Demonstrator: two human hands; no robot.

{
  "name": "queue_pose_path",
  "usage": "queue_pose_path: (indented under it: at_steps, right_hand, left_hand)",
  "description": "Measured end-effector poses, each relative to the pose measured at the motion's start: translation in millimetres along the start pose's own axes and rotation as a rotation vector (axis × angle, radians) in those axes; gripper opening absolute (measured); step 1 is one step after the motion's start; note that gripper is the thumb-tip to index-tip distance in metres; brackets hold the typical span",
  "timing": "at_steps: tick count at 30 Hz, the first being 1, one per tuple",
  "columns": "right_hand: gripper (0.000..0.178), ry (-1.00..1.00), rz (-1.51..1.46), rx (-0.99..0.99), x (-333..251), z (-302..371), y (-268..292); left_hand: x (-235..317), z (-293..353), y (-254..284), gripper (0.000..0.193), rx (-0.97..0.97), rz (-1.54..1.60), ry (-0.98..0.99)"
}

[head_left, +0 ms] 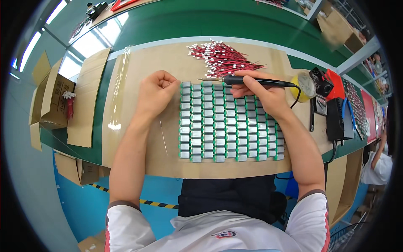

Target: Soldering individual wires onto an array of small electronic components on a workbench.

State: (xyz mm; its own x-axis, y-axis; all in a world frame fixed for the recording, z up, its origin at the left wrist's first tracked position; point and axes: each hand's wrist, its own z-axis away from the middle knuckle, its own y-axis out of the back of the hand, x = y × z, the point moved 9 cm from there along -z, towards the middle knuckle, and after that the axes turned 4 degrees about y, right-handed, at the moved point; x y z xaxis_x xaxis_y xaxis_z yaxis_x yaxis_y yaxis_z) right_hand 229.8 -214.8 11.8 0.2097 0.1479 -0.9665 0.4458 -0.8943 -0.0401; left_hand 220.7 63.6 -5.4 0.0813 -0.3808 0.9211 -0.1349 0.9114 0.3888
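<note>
Here, at mid-frame, my right hand [259, 93] grips a black-handled soldering iron [252, 81], fingers wrapped tight around the handle, the metal tip pointing left over the top row of a grid of small grey-and-green components [222, 126]. The grid sits in neat rows on a sheet of brown cardboard [138, 147] that covers the green workbench [176, 21]. My left hand [156, 92] rests just left of the grid's upper left corner, fingers curled in toward the palm and pressed together; whether they pinch anything I cannot tell. A thin strand of wire [163, 135] runs down the cardboard below that hand.

At upper centre, just above the iron, lies a heap of red wires with white ends [218, 59]. The iron's black cord [297, 97] loops down at my right wrist, near a yellow round holder [305, 85] at right of frame. Further right stand a red-and-black unit [327, 84] and a black box [334, 119]. At the left edge sits an open cardboard box [52, 101], with a flat cardboard strip [88, 96] beside it. Another person's arm [378, 149] shows at far right.
</note>
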Motion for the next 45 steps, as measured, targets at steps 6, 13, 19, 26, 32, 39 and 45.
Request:
queue_pose_path:
  at_steps: [6,13,19,26,32,39,45]
  right_hand:
    - [0.030,-0.022,-0.018,-0.053,1,-1,-6]
    - [0.029,0.012,0.057,-0.106,-1,-1,-10]
    - [0.029,0.012,0.117,-0.107,-4,-2,-13]
    - [0.029,0.046,0.185,-0.127,-7,-3,-15]
    - [0.028,0.046,0.186,-0.120,-6,-4,-16]
    - [0.028,0.037,0.172,-0.101,-5,-3,-14]
    - [0.028,0.042,0.194,-0.106,-7,-4,-15]
  left_hand:
    - [2,-1,1,0.009,-0.010,-0.027,-0.028]
    - [5,-1,0,0.009,-0.028,-0.046,-0.029]
    - [4,-1,1,0.008,-0.037,-0.055,-0.025]
    - [2,-2,1,0.009,-0.042,-0.064,-0.022]
    - [2,-2,1,0.009,-0.043,-0.072,-0.012]
    - [6,-1,0,0.010,-0.046,-0.096,-0.011]
    - [6,-1,0,0.010,-0.047,-0.085,-0.005]
